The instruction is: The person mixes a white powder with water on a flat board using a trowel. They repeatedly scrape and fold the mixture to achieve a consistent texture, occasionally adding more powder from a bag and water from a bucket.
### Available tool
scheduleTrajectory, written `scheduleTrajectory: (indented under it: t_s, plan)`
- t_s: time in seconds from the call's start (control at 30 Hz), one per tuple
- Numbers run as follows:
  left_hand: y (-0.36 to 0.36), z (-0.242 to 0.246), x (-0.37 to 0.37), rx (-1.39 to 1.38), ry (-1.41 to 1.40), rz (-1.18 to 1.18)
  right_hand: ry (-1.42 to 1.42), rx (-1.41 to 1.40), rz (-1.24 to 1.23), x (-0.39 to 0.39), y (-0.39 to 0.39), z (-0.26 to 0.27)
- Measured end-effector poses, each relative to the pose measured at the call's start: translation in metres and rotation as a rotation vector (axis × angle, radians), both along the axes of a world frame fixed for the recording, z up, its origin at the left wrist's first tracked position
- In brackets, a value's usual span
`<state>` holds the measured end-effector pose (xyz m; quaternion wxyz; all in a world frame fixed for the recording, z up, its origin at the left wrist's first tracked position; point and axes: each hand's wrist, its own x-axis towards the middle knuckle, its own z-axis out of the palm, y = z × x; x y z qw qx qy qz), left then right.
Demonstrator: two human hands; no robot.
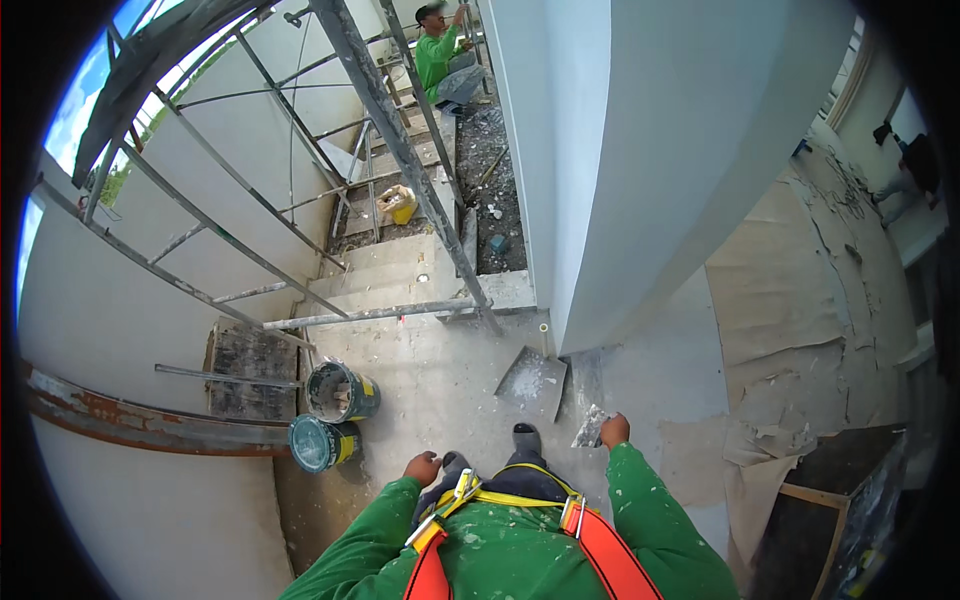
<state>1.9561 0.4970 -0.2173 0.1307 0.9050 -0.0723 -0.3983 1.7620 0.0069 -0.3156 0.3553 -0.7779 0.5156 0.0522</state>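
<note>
My right hand (615, 430) is closed on a flat, pale, plaster-smeared piece (590, 427), perhaps a scraper or putty knife; its handle is hidden in the fist. Beyond it on the floor lies a dustpan (534, 381) with white debris in it and a short upright handle. My left hand (424, 468) hangs by my left thigh, its fingers loosely curled, and I cannot tell whether anything is inside. To its left stand an uncovered bucket (327, 391) with some objects inside and a bucket (315, 443) with a bluish top, both dark with yellow labels.
Metal scaffolding (375, 310) rises ahead at left over steps (382, 259). A person (442, 60) in green crouches beyond it. A white wall corner (574, 330) stands ahead. Torn floor covering (780, 315) lies at right, with another person (911, 176) farther off.
</note>
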Motion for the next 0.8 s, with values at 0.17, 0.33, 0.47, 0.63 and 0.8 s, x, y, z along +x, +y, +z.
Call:
scheduleTrajectory:
  t_s: [0.17,0.33,0.47,0.63,0.8]
  plan:
    - [-0.076,0.013,0.074,-0.117,0.004,-0.255,-0.192,-0.143,-0.046,0.007,0.033,0.043]
    - [-0.111,0.051,0.082,-0.492,-0.144,-0.126,0.037,-0.159,-0.176,-0.065,0.100,0.010]
    - [-0.086,0.038,0.059,-0.483,-0.039,-0.253,-0.086,-0.028,-0.788,-0.199,0.140,-0.085]
    - [0.084,-0.088,0.067,-0.056,0.080,-0.201,-0.076,-0.199,-0.934,-0.266,0.237,0.006]
    - [0.188,-0.104,0.095,0.052,0.040,-0.497,0.200,-0.279,-0.989,-0.315,0.392,0.108]
